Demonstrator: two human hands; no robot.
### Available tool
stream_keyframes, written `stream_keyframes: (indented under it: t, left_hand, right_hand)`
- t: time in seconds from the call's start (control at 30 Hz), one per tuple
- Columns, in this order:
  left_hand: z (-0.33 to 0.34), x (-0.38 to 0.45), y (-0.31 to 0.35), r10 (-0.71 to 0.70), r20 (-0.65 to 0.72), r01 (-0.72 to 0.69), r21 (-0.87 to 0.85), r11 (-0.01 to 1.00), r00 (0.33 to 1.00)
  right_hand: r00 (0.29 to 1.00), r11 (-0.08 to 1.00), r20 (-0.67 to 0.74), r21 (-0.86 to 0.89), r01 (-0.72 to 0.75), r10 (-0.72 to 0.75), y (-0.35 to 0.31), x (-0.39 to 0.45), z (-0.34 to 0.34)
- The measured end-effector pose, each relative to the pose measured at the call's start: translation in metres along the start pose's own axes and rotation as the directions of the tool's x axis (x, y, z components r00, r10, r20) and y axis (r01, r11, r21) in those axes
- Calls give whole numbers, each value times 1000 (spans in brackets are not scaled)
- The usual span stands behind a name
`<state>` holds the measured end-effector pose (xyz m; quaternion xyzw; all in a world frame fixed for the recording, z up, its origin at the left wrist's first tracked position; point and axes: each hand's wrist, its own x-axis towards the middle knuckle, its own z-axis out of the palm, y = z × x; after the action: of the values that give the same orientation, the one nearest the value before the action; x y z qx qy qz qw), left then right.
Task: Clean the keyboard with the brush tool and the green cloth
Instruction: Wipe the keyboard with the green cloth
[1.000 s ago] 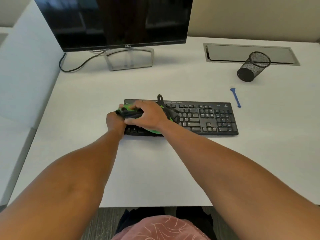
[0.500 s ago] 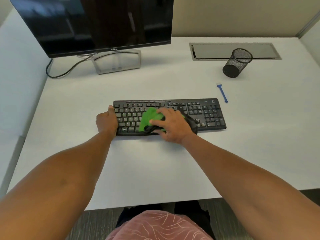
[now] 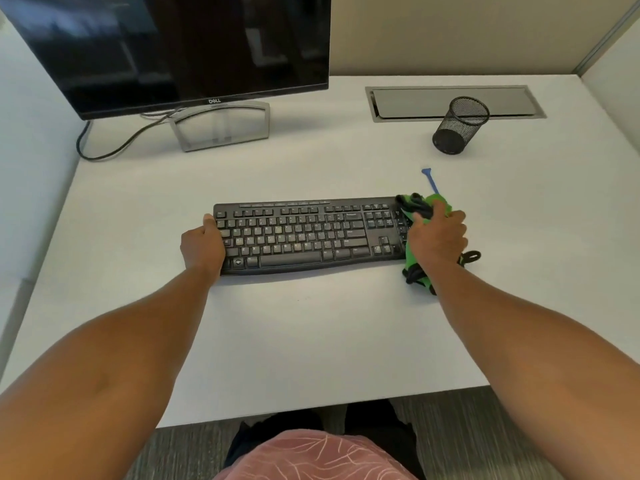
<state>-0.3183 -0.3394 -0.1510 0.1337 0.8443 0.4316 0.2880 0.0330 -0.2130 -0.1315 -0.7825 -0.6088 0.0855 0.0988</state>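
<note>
A black keyboard (image 3: 304, 237) lies across the middle of the white desk. My left hand (image 3: 202, 245) grips its left end, thumb on the top edge. My right hand (image 3: 438, 235) presses a bunched green cloth (image 3: 414, 263) with black trim onto the keyboard's right end, over the number pad. Part of the cloth hangs off the keyboard's front right corner onto the desk. A thin blue brush tool (image 3: 430, 181) lies on the desk just behind my right hand, its near end hidden by the cloth.
A Dell monitor (image 3: 194, 50) on a silver stand (image 3: 220, 128) stands at the back left, its cable (image 3: 104, 150) trailing left. A black mesh pen cup (image 3: 459, 126) stands at the back right in front of a metal cable hatch (image 3: 450, 102). The desk's front edge (image 3: 311, 410) is near my lap.
My right hand has swept the green cloth from the keyboard's left end across the keys to its right end. My left hand has stayed on the left end.
</note>
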Motion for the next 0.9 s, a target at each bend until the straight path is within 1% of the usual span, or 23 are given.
stream_keyframes:
  t: [0.1, 0.23, 0.3, 0.37, 0.43, 0.47, 0.5, 0.53, 0.57, 0.63, 0.7, 0.73, 0.8, 0.83, 0.87, 0.9]
  left_hand:
    - [-3, 1, 10, -72, 59, 72, 9, 997, 996]
    - [-7, 1, 22, -153, 187, 152, 23, 988, 970]
    - [-9, 3, 23, -163, 230, 163, 21, 986, 959]
    - [-11, 7, 19, -185, 274, 190, 9, 982, 944]
    - [-14, 7, 16, -202, 303, 220, -25, 975, 931]
    - [-15, 3, 17, -207, 308, 233, -47, 971, 928]
    - [-16, -1, 18, -210, 312, 244, -73, 967, 926]
    - [-17, -6, 21, -205, 315, 246, -98, 964, 927]
    - [-16, -8, 22, -196, 317, 245, -122, 962, 928]
    - [-16, -8, 23, -180, 313, 236, -151, 960, 933]
    - [-17, -5, 22, -167, 302, 224, -164, 961, 939]
    - [-19, -5, 22, -164, 298, 221, -169, 961, 940]
    - [-20, -1, 21, -167, 294, 224, -172, 959, 941]
    - [-20, 1, 21, -171, 297, 230, -178, 957, 939]
    - [-20, 3, 21, -175, 297, 236, -183, 954, 939]
    - [-20, 3, 21, -176, 297, 238, -184, 954, 938]
  right_hand:
    - [998, 998, 34, 25, -57, 56, -11, 2, 2]
    - [995, 997, 77, -55, -55, 59, -22, -3, 3]
    - [996, 998, 87, -61, -18, 23, -25, -5, 2]
    - [995, 997, 84, -42, 62, -59, -30, -9, 5]
    - [987, 989, 78, 63, 135, -140, -31, -10, 5]
    - [985, 978, 74, 154, 140, -153, -28, -9, 3]
    - [989, 960, 63, 255, 113, -133, -24, -6, -2]
    - [996, 936, 41, 346, 60, -79, -16, -2, -7]
    - [1000, 909, 7, 417, -9, 6, -6, 3, -13]
    - [976, 863, -75, 485, -144, 205, 18, 12, -24]
    - [925, 855, -127, 443, -270, 359, 45, 21, -31]
    - [895, 845, -123, 406, -349, 429, 58, 24, -33]
    - [824, 790, -59, 329, -517, 564, 79, 27, -33]
    - [796, 768, -17, 275, -578, 605, 86, 27, -30]
    - [789, 770, 13, 211, -602, 614, 89, 26, -27]
    - [808, 797, 17, 153, -584, 589, 89, 23, -22]
